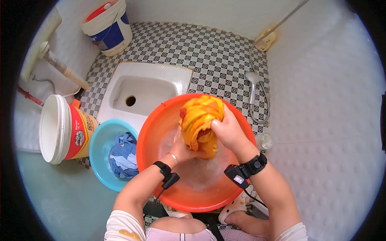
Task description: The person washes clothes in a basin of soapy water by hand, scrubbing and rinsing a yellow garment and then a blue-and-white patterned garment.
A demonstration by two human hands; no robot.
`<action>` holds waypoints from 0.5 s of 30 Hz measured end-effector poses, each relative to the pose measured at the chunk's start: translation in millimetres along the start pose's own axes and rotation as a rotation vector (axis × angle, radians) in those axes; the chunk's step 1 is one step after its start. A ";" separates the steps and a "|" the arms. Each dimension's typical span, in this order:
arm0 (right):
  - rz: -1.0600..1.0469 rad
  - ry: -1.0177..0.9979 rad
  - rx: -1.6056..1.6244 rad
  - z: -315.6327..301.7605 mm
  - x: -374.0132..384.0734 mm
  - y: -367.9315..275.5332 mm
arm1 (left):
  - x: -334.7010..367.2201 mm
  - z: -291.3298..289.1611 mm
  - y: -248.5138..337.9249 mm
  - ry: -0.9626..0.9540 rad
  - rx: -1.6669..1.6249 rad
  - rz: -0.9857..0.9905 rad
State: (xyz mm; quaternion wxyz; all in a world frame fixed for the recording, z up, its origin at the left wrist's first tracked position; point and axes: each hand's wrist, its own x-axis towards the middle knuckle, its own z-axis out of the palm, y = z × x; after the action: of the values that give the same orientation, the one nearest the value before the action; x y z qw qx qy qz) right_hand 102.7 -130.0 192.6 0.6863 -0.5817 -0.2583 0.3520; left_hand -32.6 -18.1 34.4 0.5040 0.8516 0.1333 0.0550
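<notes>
At my far left is a pale bucket [74, 128] with a red and yellow label, its mouth towards the view's left edge; I cannot tell whether it stands or leans. Beyond it, against the wall, a second bucket [110, 35] with a blue panel stands on the tiled floor [161, 44]. Nearer to me, the light-blue basin [97, 158] has a crumpled blue cloth [124, 154] in it, probably set there to be apart from the yellow one yet within reach. The squat toilet [161, 72] lies just past both basins.

The orange basin [149, 136] sits right in front of me, by my feet, likely so that both arms can work over it; cloudy water [201, 176] covers its bottom. My left hand [185, 148] cups the bunched yellow cloth [203, 120] from its lower left, that grip curled in against it, some fingers hidden. The cloth hangs over the basin, presumably so drips fall back in. My right hand [230, 127] pinches its right side, thumb pressed on the near face and fingers out of sight behind; how hard I squeeze, I cannot tell. Farther right, the shower head [252, 78] rests against its hose.
</notes>
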 end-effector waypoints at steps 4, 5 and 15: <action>-0.057 0.055 0.194 13.0 11.7 -23.2 | 34.7 3.4 50.9 0.109 0.021 0.107; -0.084 0.050 0.247 14.9 15.4 -21.9 | 42.2 3.0 56.3 0.147 0.101 0.134; -0.034 0.493 0.185 -59.7 -6.0 44.8 | 45.0 -11.5 42.7 0.383 -0.840 -0.245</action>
State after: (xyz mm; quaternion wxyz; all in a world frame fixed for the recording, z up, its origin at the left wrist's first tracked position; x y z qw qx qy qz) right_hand 136.4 -168.2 137.7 0.7845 -0.5804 -0.0596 0.2102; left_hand 15.2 -15.2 75.5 0.7738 0.5266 0.2895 0.2004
